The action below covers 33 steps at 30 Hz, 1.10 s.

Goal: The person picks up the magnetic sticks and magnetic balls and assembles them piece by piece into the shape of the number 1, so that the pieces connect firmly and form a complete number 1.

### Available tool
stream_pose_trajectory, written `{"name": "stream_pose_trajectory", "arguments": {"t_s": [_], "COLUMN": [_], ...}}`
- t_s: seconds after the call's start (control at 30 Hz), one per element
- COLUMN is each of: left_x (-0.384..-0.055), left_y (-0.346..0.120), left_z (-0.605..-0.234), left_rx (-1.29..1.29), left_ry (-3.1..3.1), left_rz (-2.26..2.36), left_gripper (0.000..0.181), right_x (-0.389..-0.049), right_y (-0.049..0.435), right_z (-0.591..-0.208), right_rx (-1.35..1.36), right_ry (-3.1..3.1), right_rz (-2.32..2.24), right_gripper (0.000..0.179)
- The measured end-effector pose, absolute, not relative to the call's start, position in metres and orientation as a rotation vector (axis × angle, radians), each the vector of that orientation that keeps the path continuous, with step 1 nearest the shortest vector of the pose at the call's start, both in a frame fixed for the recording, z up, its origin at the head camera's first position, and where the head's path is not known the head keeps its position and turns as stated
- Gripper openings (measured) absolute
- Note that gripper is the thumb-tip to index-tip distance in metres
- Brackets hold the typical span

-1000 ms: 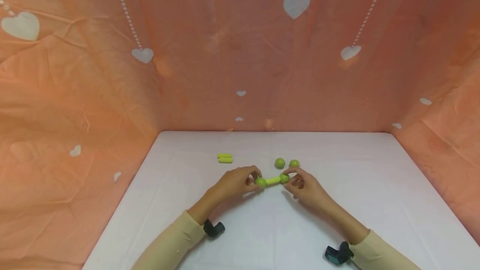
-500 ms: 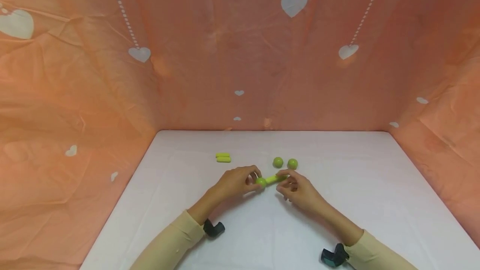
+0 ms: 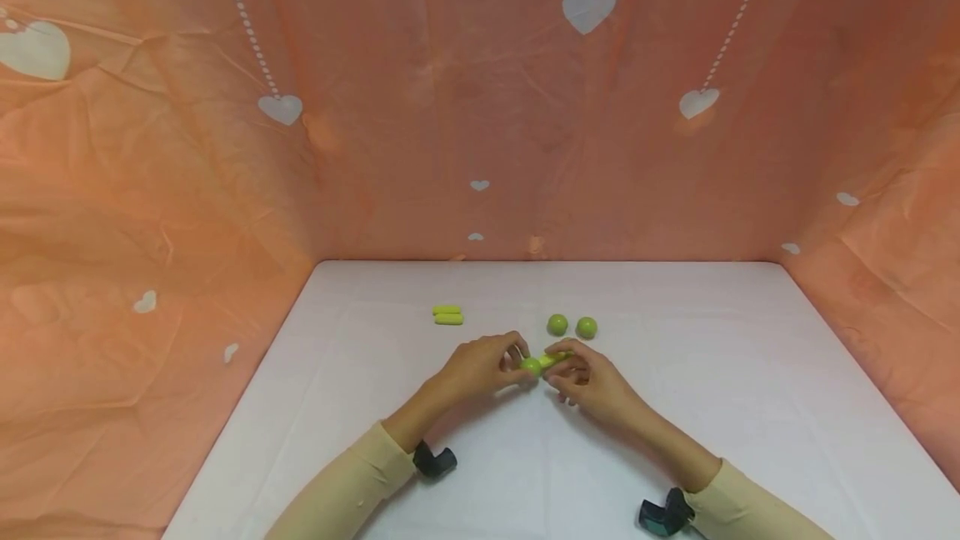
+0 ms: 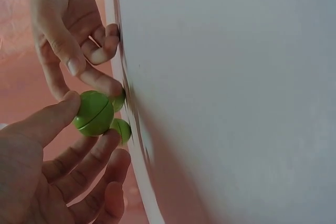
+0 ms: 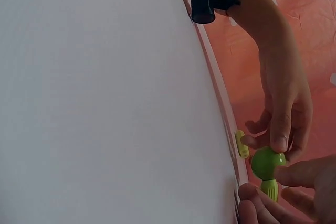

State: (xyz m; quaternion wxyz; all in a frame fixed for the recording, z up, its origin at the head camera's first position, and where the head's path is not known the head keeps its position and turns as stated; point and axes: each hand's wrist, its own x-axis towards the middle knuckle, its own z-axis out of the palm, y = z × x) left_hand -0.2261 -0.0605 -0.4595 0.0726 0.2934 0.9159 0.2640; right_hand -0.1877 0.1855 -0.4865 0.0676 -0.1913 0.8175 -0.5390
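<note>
A glossy green ball point(image 3: 531, 367) with a seam line is fixed to one end of a yellow-green ribbed rod point(image 5: 269, 190). My left hand point(image 3: 483, 367) pinches this ball between thumb and fingertips. From the other side my right hand point(image 3: 597, 379) curls around the rod, thumb and fingers close to the ball. The rod's far end, where a second green ball was seen before, is hidden behind the right fingers. In the left wrist view the ball point(image 4: 94, 113) sits between the left thumb and fingers, with the right fingertips just beyond.
Behind the hands, two loose green balls point(image 3: 557, 324) lie on the white table point(image 3: 735, 340). Further left lie two short yellow-green rods point(image 3: 448, 314) side by side. Orange cloth with hearts point(image 3: 480, 107) hangs around the table's back and sides.
My right hand has slid left from the right-hand ball along the rod, covering that ball. My left hand keeps its pinch and has shifted slightly right.
</note>
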Motion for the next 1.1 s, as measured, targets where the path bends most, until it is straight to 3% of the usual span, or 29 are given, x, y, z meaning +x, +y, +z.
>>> {"name": "stream_pose_trajectory", "arguments": {"t_s": [0.7,1.1], "left_x": [-0.222,-0.225], "left_y": [-0.049,-0.051], "left_z": [-0.459,-0.458], "left_rx": [0.856,0.893], "left_ry": [2.719,2.698], "left_rz": [0.892,0.913], "left_gripper": [0.028,0.015], "right_x": [-0.185,-0.183], "right_y": [0.184,0.187], "right_z": [-0.488,-0.492], "right_rx": [-0.577,-0.538], "right_ry": [2.324,2.254], "right_rz": [-1.707,-1.766], "right_gripper": [0.046,0.043]}}
